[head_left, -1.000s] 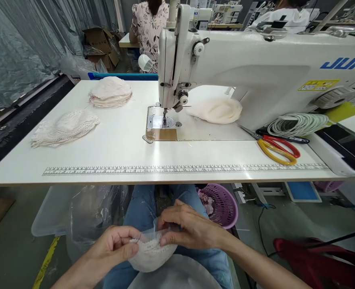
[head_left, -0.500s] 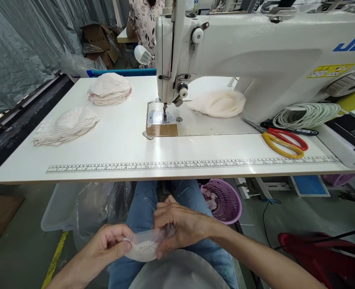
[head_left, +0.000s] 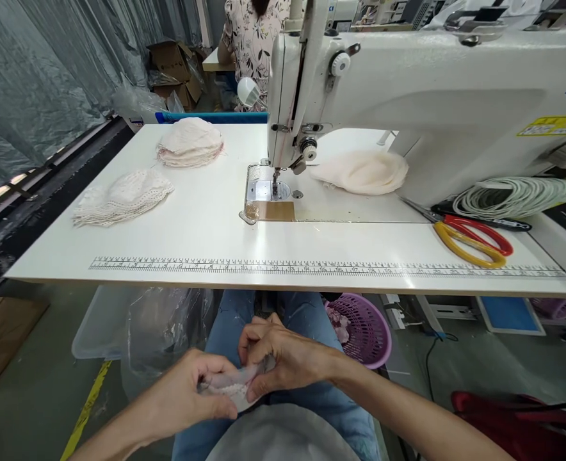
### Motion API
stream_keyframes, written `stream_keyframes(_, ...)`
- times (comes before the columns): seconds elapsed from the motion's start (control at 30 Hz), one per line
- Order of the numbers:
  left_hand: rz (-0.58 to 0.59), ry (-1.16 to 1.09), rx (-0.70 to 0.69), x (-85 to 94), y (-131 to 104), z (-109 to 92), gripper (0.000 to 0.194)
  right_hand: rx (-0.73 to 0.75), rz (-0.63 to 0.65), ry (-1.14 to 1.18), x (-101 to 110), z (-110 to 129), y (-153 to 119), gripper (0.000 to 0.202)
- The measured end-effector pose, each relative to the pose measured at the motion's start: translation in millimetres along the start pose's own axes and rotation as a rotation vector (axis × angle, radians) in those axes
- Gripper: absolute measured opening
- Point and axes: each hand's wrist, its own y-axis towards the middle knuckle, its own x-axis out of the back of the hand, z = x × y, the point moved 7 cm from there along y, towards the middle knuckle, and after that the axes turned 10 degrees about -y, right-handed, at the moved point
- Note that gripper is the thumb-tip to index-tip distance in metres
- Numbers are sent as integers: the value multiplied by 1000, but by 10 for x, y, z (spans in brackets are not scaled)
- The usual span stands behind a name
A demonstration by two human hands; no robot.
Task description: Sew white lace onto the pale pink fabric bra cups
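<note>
Over my lap, below the table edge, a small white lacy fabric piece (head_left: 235, 389) is held between both hands. My left hand (head_left: 194, 390) pinches its left side, thumb in front. My right hand (head_left: 283, 358) grips the right side between thumb and fingers. Part of the piece is hidden behind the fingers. On the white table (head_left: 206, 237) lie a lace-edged white stack (head_left: 124, 197) and a second pale fabric stack (head_left: 190, 142). Cream fabric (head_left: 362, 171) rests under the arm of the sewing machine (head_left: 408, 83).
Scissors with red and yellow handles (head_left: 475, 243) and a coil of pale cord (head_left: 513, 197) lie at the table's right. A purple basket (head_left: 372, 330) stands below the table edge. Behind the table is a person in a floral top (head_left: 257, 48).
My left hand has moved right, closer to my right hand, and the fabric between them is now bunched and more covered. The view has shifted slightly.
</note>
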Motion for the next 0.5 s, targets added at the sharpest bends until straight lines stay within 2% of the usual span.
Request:
stream_keyframes(0.13, -47, 27, 16, 15, 119, 53, 22, -10, 29, 17, 38, -105, 1, 35)
stream_keyframes(0.27, -39, 6, 67, 72, 137, 146, 23, 74, 88, 167, 99, -156, -26, 26)
stream_keyframes(0.37, -51, -38, 100, 127, 115, 174, 24, 132, 112, 255, 95, -155, -27, 26)
stream_keyframes(0.5, -57, -94, 68, 186, 92, 188, 31, 83, 89, 160, 37, -162, -11, 31)
